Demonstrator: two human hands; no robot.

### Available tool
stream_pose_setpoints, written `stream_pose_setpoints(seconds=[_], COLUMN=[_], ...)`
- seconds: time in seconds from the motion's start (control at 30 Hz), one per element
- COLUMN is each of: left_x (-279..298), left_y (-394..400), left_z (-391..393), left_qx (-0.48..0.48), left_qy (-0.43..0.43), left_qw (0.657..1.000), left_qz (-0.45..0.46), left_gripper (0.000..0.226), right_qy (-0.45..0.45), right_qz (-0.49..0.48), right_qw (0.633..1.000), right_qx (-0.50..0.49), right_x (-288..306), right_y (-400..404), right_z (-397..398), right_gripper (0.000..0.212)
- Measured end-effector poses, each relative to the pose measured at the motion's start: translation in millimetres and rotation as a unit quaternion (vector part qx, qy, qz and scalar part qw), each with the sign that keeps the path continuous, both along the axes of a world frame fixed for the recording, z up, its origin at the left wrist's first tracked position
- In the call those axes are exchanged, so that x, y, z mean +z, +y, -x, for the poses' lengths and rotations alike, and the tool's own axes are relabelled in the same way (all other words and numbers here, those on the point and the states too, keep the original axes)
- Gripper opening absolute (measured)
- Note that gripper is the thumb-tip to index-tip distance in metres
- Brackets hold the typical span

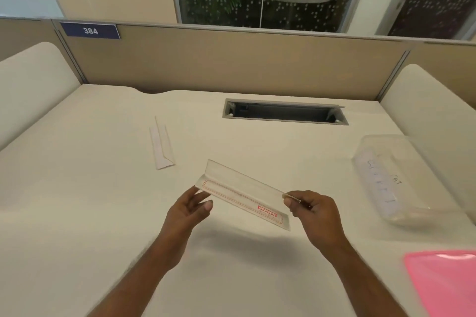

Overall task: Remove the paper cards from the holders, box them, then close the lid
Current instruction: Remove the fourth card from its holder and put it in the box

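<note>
Above the desk's middle I hold a clear folded card holder (pixel 239 192) with a red-bordered paper card inside. My left hand (pixel 192 210) grips its left end. My right hand (pixel 310 210) pinches the right end, where a corner of the paper card (pixel 292 197) sticks out between thumb and finger. A second holder (pixel 161 145) lies on the desk at the far left. A clear plastic box (pixel 394 177) stands at the right with handwritten cards inside. The pink lid (pixel 445 283) lies at the lower right corner.
The white desk (pixel 103 201) has a cable slot (pixel 284 112) at the back middle. Beige partition panels (pixel 231 62) close off the rear, with curved white dividers on both sides. A number plate reading 384 hangs at the back left.
</note>
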State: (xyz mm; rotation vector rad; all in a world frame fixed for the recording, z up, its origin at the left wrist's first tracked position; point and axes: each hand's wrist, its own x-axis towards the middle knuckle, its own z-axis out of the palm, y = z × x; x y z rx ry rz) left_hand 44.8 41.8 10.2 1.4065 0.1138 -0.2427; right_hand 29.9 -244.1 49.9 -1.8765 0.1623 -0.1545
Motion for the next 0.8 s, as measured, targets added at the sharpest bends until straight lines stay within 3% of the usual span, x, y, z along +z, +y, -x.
stream_pose_setpoints(seconds=[0.17,0.33,0.47,0.63,0.8], left_x=[0,13,14,13,21], left_y=[-48,-60,-56,-59,-63], left_z=[8,-6,-15,-24,-31], left_qx=[-0.011,0.048,0.085,0.145,0.18], left_qy=[0.053,0.056,0.082,0.173,0.229], left_qw=[0.996,0.985,0.982,0.962,0.938], left_qz=[0.07,0.153,0.15,0.156,0.186], left_gripper=[0.09,0.045,0.029,0.055,0.062], right_qy=[0.033,0.07,0.095,0.098,0.073], right_qz=[-0.069,-0.078,-0.069,-0.102,-0.145], right_qw=[0.997,0.994,0.992,0.989,0.985], right_qx=[-0.015,0.02,0.043,0.05,0.065], right_x=[-3,0,-1,1,11], right_y=[-4,-12,-14,-11,-13], right_z=[7,6,5,0,-5], right_gripper=[0.017,0.015,0.011,0.006,0.035])
